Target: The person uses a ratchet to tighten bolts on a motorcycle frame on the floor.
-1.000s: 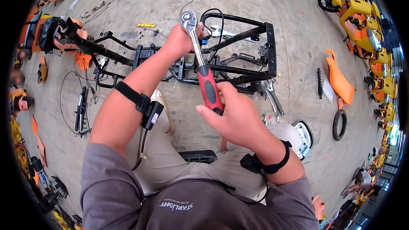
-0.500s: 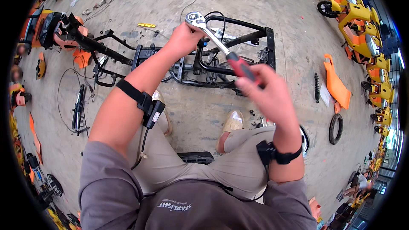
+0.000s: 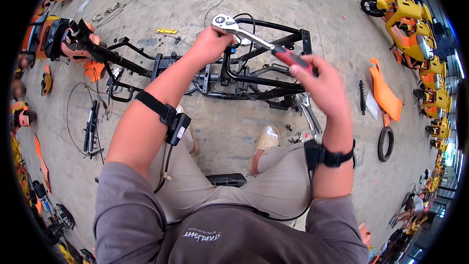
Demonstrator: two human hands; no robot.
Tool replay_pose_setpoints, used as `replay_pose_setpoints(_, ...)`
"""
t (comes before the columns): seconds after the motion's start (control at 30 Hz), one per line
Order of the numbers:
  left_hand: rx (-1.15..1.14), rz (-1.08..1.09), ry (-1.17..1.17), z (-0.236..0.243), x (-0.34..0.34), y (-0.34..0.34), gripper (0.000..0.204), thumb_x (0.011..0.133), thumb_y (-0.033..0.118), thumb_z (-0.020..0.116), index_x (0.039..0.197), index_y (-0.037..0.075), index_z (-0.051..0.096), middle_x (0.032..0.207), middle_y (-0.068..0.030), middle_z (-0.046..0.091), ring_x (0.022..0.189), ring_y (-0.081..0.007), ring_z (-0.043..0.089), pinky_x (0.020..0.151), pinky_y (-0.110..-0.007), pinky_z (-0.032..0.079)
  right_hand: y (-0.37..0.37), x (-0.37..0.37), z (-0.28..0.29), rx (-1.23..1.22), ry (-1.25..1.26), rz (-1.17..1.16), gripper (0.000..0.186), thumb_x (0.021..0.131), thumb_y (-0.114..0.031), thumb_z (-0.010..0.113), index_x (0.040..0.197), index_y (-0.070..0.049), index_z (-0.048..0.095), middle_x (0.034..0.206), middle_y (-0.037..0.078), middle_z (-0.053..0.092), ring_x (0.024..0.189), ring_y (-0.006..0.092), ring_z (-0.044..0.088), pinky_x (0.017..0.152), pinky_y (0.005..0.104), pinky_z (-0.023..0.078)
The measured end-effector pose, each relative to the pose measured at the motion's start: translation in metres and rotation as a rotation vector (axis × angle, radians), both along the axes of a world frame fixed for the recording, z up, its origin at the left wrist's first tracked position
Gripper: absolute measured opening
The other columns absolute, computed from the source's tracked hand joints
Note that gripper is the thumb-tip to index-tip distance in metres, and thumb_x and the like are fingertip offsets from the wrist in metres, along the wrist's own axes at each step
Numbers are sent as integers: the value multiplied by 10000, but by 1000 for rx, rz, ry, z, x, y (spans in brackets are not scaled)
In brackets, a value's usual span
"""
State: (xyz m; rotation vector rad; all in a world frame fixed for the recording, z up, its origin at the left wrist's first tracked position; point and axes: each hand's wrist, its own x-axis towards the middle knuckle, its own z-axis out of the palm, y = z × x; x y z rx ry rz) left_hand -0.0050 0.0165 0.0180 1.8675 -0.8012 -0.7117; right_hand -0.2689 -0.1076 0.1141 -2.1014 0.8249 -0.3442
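Observation:
A ratchet wrench (image 3: 256, 40) with a chrome shaft and a red and black grip lies across the black tubular frame (image 3: 266, 88) of a stripped scooter. Round the grip, my right hand (image 3: 326, 83) is closed. My left hand (image 3: 213, 45) is closed at the wrench's round head, its fingertips pressed together just under it beside an upright part of the frame. What sits below the head is hidden by that hand. A thin black cable (image 3: 253, 22) loops up close behind the wrench.
Metal hand tools (image 3: 310, 115) lie on the floor by my right knee. Farther right are a black shock absorber (image 3: 362, 98), an orange panel (image 3: 386, 90) and a small tyre (image 3: 385, 143). Yellow scooters (image 3: 408, 24) line the right side. A yellow tool (image 3: 166, 31) lies beyond the frame.
My right hand has swung the wrench's grip away from me and to the right. The wrench's head and my left hand have stayed nearly in place.

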Motion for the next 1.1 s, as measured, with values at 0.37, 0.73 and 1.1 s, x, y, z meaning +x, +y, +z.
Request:
replay_pose_setpoints(0.37, -60, 30, 80, -8, 2, 4, 305, 1000, 299, 620, 934, 21, 725, 671, -1, 590, 497, -83, 477, 459, -282, 395, 53, -1, 10, -77, -50, 81, 407, 862, -343, 769, 1101, -23, 688, 775, 94, 667, 694, 212, 656, 649, 354, 514)
replay_pose_setpoints(0.73, -27, 22, 16, 3, -10, -2, 349, 994, 341, 631, 940, 9, 723, 731, -7, 624, 521, -93, 496, 490, -289, 407, 73, -5, 8, -110, 69, 123, 447, 846, -374, 789, 1079, -21, 646, 801, 135, 687, 718, 278, 690, 678, 382, 529)
replay_pose_setpoints(1.1, 2, -24, 109, 1, -3, -3, 247, 1004, 238, 582, 1020, 27, 708, 796, -17, 666, 513, -79, 474, 492, -270, 418, -11, 2, 1, -55, -117, -161, 387, 856, -308, 799, 1075, -7, 692, 824, 35, 656, 736, 117, 575, 662, 287, 467)
